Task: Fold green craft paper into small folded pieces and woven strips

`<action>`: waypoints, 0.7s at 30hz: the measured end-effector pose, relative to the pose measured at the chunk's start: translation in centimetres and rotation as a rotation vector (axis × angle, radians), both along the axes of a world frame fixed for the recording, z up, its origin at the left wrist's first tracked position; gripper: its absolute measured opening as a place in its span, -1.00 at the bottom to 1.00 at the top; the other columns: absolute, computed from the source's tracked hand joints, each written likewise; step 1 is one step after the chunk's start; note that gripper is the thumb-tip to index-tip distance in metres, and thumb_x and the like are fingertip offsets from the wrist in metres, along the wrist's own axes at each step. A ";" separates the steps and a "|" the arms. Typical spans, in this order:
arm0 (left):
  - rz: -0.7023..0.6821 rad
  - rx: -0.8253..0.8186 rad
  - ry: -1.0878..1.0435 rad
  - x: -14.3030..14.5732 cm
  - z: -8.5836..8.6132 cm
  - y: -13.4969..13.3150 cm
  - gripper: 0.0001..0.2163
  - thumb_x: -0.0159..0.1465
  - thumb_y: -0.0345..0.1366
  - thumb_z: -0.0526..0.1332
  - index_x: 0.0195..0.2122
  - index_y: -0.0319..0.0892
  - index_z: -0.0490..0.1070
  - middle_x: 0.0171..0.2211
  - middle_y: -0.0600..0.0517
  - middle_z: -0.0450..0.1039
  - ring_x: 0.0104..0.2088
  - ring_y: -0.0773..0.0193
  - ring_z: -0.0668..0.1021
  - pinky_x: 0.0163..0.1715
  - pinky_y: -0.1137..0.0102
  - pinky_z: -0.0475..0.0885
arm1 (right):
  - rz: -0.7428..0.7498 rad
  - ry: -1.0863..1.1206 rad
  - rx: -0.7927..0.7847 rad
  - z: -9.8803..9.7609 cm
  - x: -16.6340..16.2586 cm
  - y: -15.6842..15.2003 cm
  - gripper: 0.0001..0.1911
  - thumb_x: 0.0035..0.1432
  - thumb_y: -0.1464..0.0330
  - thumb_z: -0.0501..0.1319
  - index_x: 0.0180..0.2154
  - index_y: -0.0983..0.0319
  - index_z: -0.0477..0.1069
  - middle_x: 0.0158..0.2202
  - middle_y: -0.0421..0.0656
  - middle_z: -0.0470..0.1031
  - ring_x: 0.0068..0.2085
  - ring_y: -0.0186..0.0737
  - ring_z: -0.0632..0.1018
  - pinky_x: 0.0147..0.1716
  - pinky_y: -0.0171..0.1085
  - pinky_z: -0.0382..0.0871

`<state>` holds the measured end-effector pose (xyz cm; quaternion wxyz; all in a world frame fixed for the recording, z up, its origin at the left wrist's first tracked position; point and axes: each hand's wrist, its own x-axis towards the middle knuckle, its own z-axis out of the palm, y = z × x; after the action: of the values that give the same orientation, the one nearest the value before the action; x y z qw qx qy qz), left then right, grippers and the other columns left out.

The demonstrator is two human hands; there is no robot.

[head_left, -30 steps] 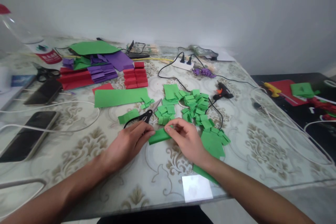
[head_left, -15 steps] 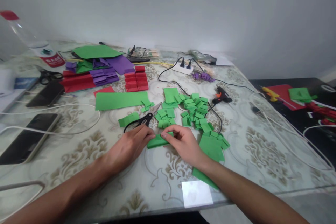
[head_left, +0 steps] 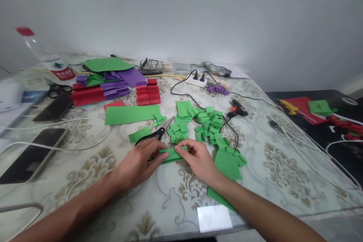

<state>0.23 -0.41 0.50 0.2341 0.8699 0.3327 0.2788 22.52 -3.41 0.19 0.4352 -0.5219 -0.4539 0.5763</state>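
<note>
A folded strip of green paper (head_left: 171, 155) is held between both hands, low over the table. My left hand (head_left: 143, 159) pinches its left end with thumb and fingers, and my right hand (head_left: 197, 159) grips the right end the same way. Just behind the left hand lie black-handled scissors (head_left: 160, 133), partly covered by it, their blades pointing away to the right. Small cut green paper pieces (head_left: 178, 131) sit beyond the strip. Beside the right forearm, larger green paper (head_left: 228, 164) is partly hidden under it.
At the left are two phones (head_left: 34, 155), a white cable and a bottle (head_left: 61, 69). Red (head_left: 148, 93) and purple folded papers (head_left: 115, 89) lie behind a long green strip (head_left: 133, 114). A black glue gun (head_left: 237, 109) and a power strip (head_left: 195, 80) stand to the right and back.
My left thumb has come forward onto the front of the green strip, where the fingers were bunched at its edge. The right hand keeps its hold. The whole view has shifted slightly.
</note>
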 end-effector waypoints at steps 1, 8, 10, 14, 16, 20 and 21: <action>0.002 0.003 -0.013 0.0 -0.1 -0.1 -0.92 0.49 -0.34 0.20 -0.07 -0.14 0.48 -0.24 0.03 0.57 -0.26 0.25 0.63 -0.24 0.41 0.49 | 0.002 0.005 -0.002 -0.1 -0.1 0.0 -0.60 0.05 0.01 0.46 -0.33 0.21 0.58 -0.53 -0.30 0.32 -0.49 -0.32 0.35 -0.43 -0.24 0.61; 0.030 0.029 -0.063 0.2 -0.3 0.0 -0.89 0.49 -0.38 0.20 -0.19 -0.15 0.51 -0.31 0.07 0.60 -0.31 0.29 0.64 -0.24 0.45 0.48 | 0.002 0.030 0.023 -0.4 -0.2 0.1 -0.62 0.03 0.03 0.50 -0.34 0.22 0.60 -0.52 -0.27 0.44 -0.48 -0.30 0.46 -0.43 -0.25 0.62; 0.031 0.028 -0.069 0.3 -0.1 0.0 -0.89 0.48 -0.38 0.21 -0.20 -0.15 0.51 -0.31 0.07 0.60 -0.32 0.29 0.63 -0.25 0.45 0.48 | 0.003 0.023 0.038 -0.3 -0.1 0.2 -0.65 0.05 0.07 0.49 -0.34 0.22 0.61 -0.53 -0.27 0.44 -0.49 -0.31 0.47 -0.44 -0.27 0.60; 0.042 0.018 -0.082 0.4 0.2 -0.1 -0.88 0.46 -0.39 0.22 -0.23 -0.14 0.51 -0.34 0.08 0.59 -0.35 0.30 0.61 -0.29 0.46 0.48 | 0.016 -0.002 0.071 -0.1 0.0 0.0 -0.72 0.11 0.12 0.45 -0.33 0.21 0.61 -0.51 -0.27 0.47 -0.50 -0.32 0.47 -0.47 -0.29 0.56; 0.051 0.012 -0.087 0.5 0.3 -0.1 -0.87 0.45 -0.39 0.22 -0.25 -0.14 0.51 -0.36 0.08 0.57 -0.37 0.31 0.59 -0.33 0.47 0.47 | 0.019 -0.050 0.103 -0.1 0.0 -0.1 -0.75 0.14 0.15 0.43 -0.33 0.20 0.61 -0.51 -0.25 0.48 -0.51 -0.32 0.45 -0.50 -0.31 0.48; 0.046 -0.018 -0.094 0.6 0.4 -0.3 -0.88 0.44 -0.40 0.22 -0.25 -0.15 0.51 -0.36 0.07 0.56 -0.35 0.30 0.59 -0.36 0.47 0.44 | 0.004 -0.191 0.206 -0.2 -0.2 -0.6 -0.81 0.19 0.22 0.39 -0.31 0.21 0.64 -0.48 -0.21 0.54 -0.51 -0.32 0.40 -0.51 -0.32 0.29; 0.037 -0.029 -0.099 0.6 0.3 -0.4 -0.89 0.44 -0.40 0.22 -0.24 -0.14 0.51 -0.35 0.07 0.57 -0.34 0.30 0.60 -0.35 0.47 0.44 | 0.008 -0.215 0.225 -0.2 -0.3 -0.8 -0.82 0.20 0.22 0.39 -0.30 0.21 0.65 -0.48 -0.20 0.55 -0.50 -0.31 0.39 -0.50 -0.32 0.27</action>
<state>0.81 -0.84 0.84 0.2576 0.8453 0.3410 0.3207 22.23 -4.19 -0.05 0.4375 -0.5267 -0.5615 0.4646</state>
